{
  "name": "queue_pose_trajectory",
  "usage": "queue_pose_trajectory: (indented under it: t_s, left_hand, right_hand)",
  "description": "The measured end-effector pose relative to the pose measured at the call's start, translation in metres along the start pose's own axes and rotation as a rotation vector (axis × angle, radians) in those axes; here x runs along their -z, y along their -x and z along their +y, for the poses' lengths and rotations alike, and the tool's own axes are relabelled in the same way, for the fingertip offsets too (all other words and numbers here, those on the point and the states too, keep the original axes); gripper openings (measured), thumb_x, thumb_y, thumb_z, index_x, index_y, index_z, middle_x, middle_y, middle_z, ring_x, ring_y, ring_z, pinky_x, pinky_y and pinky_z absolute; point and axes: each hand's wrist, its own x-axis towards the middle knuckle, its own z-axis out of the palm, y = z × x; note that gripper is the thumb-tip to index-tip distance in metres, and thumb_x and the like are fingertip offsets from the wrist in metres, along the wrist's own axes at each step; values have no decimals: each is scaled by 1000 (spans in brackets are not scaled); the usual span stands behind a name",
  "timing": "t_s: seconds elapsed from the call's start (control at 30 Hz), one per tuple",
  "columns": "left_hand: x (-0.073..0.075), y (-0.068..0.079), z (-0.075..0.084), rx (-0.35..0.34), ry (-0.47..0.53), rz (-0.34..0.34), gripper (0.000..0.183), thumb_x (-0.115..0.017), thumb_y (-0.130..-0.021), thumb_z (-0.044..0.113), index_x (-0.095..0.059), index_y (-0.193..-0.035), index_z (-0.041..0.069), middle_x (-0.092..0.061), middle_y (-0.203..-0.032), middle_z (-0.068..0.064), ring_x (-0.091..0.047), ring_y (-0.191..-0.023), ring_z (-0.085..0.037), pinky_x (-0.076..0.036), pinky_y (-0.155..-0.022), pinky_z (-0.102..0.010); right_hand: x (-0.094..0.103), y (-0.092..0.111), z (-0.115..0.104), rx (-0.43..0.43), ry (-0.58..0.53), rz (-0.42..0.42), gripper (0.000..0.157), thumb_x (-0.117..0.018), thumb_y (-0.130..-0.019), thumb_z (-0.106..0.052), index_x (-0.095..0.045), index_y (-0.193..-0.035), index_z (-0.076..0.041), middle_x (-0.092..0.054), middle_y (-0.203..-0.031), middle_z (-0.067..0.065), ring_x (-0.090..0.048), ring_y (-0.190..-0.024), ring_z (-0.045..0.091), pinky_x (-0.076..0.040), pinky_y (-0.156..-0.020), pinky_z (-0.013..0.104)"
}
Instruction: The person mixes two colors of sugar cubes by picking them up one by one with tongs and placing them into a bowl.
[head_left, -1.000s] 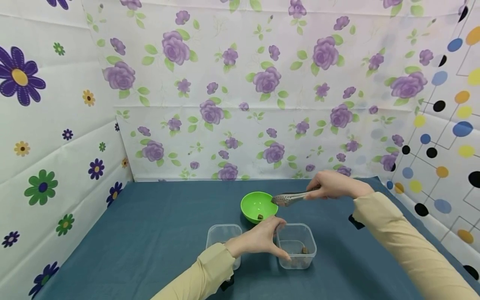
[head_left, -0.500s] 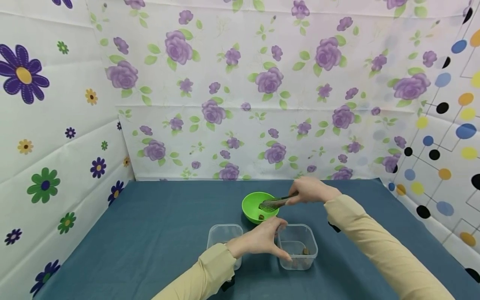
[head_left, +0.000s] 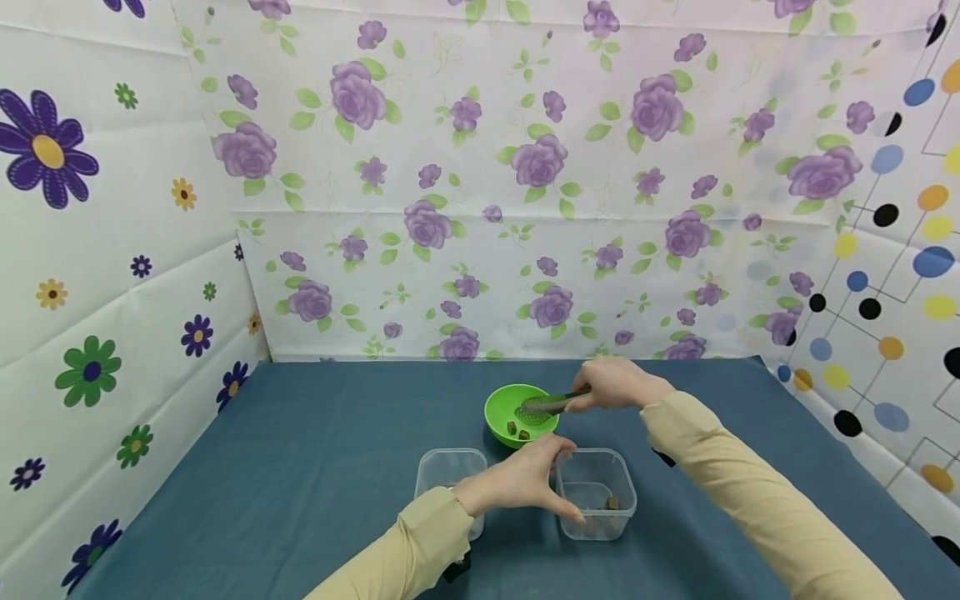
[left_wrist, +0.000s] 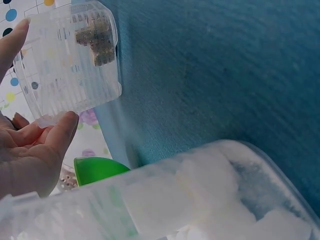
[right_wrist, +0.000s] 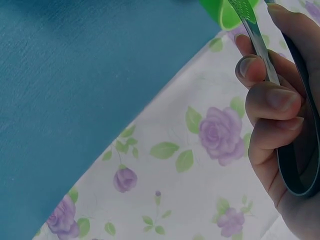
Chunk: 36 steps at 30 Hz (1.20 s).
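My right hand [head_left: 618, 383] grips metal tongs [head_left: 553, 406], their perforated tips inside a green bowl [head_left: 496, 410]. Two small brown cubes [head_left: 517, 431] lie on the bowl's near side. In the right wrist view the tongs' arms [right_wrist: 300, 65] stand apart, with the fingers on one and the thumb at the other; the tips are cut off by the frame. My left hand [head_left: 521, 477] holds a clear plastic container [head_left: 600, 525] by its left side, thumb at the front and fingers behind. A few brown cubes [left_wrist: 97, 42] sit at that container's bottom.
Left of it, partly behind my left forearm, stands a second clear container [head_left: 452, 458]; white lumps [left_wrist: 210, 180] show in it. A blue cloth [head_left: 337, 467] covers the table. Patterned sheets [head_left: 480, 275] enclose the back and both sides.
My right hand has moved left, bringing the tongs from the bowl's right rim to inside it. A second brown cube now lies in the bowl. The left hand stays on the container.
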Motion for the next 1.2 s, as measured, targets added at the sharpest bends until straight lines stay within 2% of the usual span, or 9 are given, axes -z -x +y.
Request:
queue_pose_trajectory:
  t_s: [0.1, 0.3, 0.5, 0.67, 0.77, 0.87, 0.93, 1.03, 1.2]
  left_hand:
    - [0, 0, 0, -3, -1, 1, 76, -77, -74, 30, -37, -132, 0, -41, -120, -7, -45, -91, -8, -43, -74, -21]
    - [0, -1, -1, 8, 7, -6, 77, -77, -74, 30, -37, -132, 0, -41, -120, -10, -45, -91, -8, -43, -74, -22]
    - [0, -3, -1, 30, -3, -6, 77, -77, -73, 33, -38, -132, 3, -43, -118, -7, -45, -87, -8, -43, -72, -22]
    - [0, -3, -1, 34, -2, -9, 77, -77, -73, 33, -38, -132, 2, -42, -117, -6, -45, -87, -9, -43, -72, -23]
    - [0, -3, -1, 27, -5, -6, 78, -77, -73, 33, -37, -132, 2, -42, -117, -6, -45, -87, -9, -42, -72, -23]
    - [0, -2, -1, 21, -7, -3, 78, -77, -73, 33, -37, -132, 2, -42, -118, -6, -45, -89, -9, -42, -73, -23]
    - [0, -1, 0, 18, -6, 0, 78, -77, -73, 33, -37, -133, 2, -42, -118, -6, -45, -91, -9, -42, -74, -23]
    - [0, -1, 1, 8, -4, 2, 79, -77, -73, 32, -37, -133, 1, -42, -119, -7, -45, -95, -10, -43, -76, -22]
    - [0, 0, 0, 6, -4, 7, 78, -77, -73, 32, -36, -132, 2, -41, -121, -8, -45, -101, -13, -42, -79, -23]
  right_hand:
    - [4, 3, 2, -8, 4, 1, 23, -68, -81, -34, -73, -90, -14, -60, -73, -11, -51, -55, 2, -45, -50, 25]
    - [12, 13, 7, 28, 0, 20, 22, -68, -82, -33, -73, -89, -14, -58, -69, -12, -50, -52, 3, -43, -47, 25]
    - [29, 32, 10, 23, -38, 30, 36, -66, -81, -40, -71, -97, -8, -65, -87, -2, -57, -65, 5, -50, -59, 30]
    - [39, 49, 14, 34, -105, 5, 43, -64, -81, -44, -71, -99, -5, -66, -90, 1, -58, -65, 4, -50, -61, 29]
    - [46, 58, 16, 15, -184, -33, 45, -64, -82, -43, -69, -102, -3, -66, -77, -2, -54, -51, 4, -48, -53, 26]
    - [52, 68, 19, -27, -259, -81, 47, -64, -82, -42, -67, -105, -1, -59, -57, -3, -40, -36, 6, -42, -42, 26]
    - [55, 74, 19, -50, -288, -115, 48, -65, -81, -42, -67, -106, -1, -52, -47, -4, -30, -32, 7, -39, -37, 27]
    - [58, 82, 16, -56, -306, -156, 46, -65, -81, -42, -68, -105, -3, -50, -45, -3, -28, -31, 6, -36, -34, 26]
    - [58, 90, 11, -43, -300, -209, 37, -66, -81, -40, -70, -102, -10, -54, -48, -4, -32, -32, 5, -38, -34, 25]
